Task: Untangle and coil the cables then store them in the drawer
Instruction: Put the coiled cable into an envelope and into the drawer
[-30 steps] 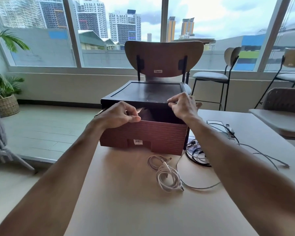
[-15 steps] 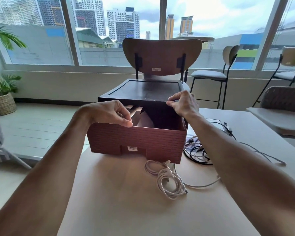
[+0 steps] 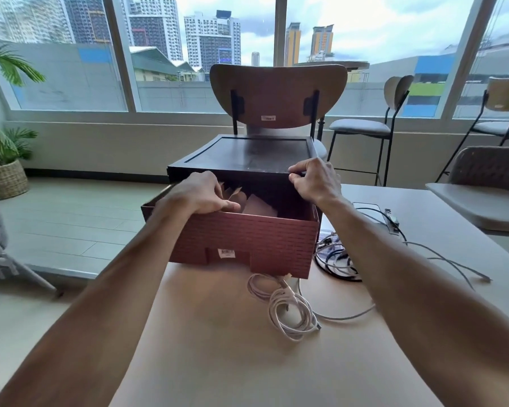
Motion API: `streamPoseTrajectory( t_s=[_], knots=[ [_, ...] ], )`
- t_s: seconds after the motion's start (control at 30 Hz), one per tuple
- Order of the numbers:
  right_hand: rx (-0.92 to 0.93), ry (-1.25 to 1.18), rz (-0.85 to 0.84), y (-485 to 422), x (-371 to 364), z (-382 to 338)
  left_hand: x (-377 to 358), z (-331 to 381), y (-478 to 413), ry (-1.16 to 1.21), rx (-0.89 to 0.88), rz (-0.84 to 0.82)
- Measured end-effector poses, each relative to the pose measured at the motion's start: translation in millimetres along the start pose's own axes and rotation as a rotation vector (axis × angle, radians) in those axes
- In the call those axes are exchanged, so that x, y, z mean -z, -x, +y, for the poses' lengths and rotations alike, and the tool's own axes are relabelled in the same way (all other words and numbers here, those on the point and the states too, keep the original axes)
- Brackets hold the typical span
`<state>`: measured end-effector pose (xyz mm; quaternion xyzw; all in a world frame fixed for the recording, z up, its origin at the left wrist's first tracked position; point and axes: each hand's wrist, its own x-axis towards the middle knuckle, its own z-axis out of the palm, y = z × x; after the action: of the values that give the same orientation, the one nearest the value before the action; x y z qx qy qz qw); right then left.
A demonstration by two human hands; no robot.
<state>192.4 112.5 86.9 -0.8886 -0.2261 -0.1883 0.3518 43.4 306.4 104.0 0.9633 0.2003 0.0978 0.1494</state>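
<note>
Ribbed, perhaps cardboard drawer (image 3: 241, 245) slid from dark case (image 3: 247, 154).

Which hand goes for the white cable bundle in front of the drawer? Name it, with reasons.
Right, probably. The white cable bundle lies right of centre, close under the right forearm. The right hand only steadies the cabinet, while the left hand grips the drawer by its rim.
</note>
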Motion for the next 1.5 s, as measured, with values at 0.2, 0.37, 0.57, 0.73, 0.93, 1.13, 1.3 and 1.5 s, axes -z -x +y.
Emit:
streamPoseTrajectory(
  t_s=[0.2, 0.37, 0.57, 0.73, 0.93, 1.13, 1.3, 1.5],
  knots=[
    [0.03, 0.01, -0.069, 2, 1, 6, -9, 15, -8, -0.156, 0.145, 0.089],
    [0.043, 0.001, -0.164, 2, 4, 10, -17, 13, -5, 0.058, 0.194, 0.262],
    [0.125, -0.095, -0.327, 16, 19, 7, -1, 15, -2, 0.577, 0.297, 0.255],
    [0.201, -0.393, -0.472, 39, 35, -16, 15, 30, 9, 0.999, 0.367, 0.2],
    [0.334, -0.257, -0.416, 57, 45, -32, 43, 21, 19, 1.205, 0.345, 0.158],
    [0.412, -0.262, -0.322, 69, 51, -51, 68, 25, 41, 1.092, 0.243, 0.116],
    [0.301, -0.599, -0.354, 80, 72, -54, 97, 29, 72, 0.872, 0.015, 0.079],
    [0.076, -0.679, -0.219, 77, 86, -32, 105, 35, 90, 0.544, -0.327, 0.12]
  ],
)
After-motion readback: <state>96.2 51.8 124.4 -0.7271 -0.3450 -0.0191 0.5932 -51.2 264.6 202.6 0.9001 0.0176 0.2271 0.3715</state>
